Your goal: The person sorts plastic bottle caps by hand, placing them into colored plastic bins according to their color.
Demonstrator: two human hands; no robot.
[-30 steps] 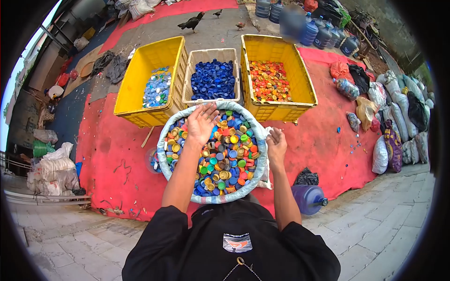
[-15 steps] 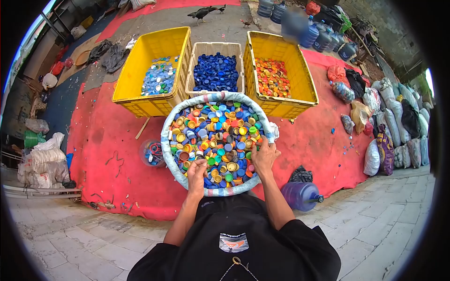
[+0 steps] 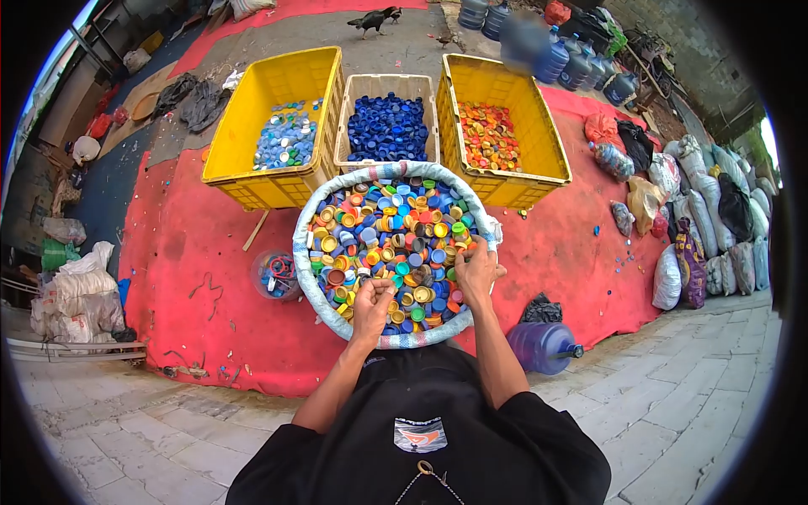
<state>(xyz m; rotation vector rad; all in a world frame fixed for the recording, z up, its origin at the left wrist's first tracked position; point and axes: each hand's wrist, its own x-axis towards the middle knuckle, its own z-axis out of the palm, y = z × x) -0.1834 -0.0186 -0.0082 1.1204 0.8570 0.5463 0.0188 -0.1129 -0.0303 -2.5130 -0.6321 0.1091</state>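
the loose caps (image 3: pixel 408 220) are small, rigid plastic discs with shallow round walls, some showing hollow undersides and others smooth tops, in gold, blue, green, orange, red and white. they lie jumbled in a wide round tub (image 3: pixel 302 252) whose thick rim is wrapped in pale, wrinkled cloth with faint striped patches. beyond it, touching or very near its far edge, a white plastic crate (image 3: pixel 342 155) with a lattice-like wall bears dark blue caps (image 3: pixel 387 126), between a glossy yellow left crate (image 3: pixel 227 151) with light blue and white caps (image 3: pixel 288 139) and a scuffed yellow right crate (image 3: pixel 543 151) with orange and red caps (image 3: pixel 488 136). the red mat (image 3: pixel 189 252) underneath looks matte and stained; on it, a clear round container (image 3: pixel 276 276) sits just left of the tub, and a translucent blue jug (image 3: pixel 540 347) lies on its side to the right, beside crumpled black plastic (image 3: pixel 541 310). the left hand (image 3: pixel 370 308) is over the near-left part of the loose caps, its fingers curled inward with the tips close together; whether a cap is between them cannot be told. the right hand (image 3: pixel 477 272) is at the right side of the tub, fingers bent and slightly parted, tips down at the loose caps, which lie ahead and to the left of them; its grip on any single cap is unclear.
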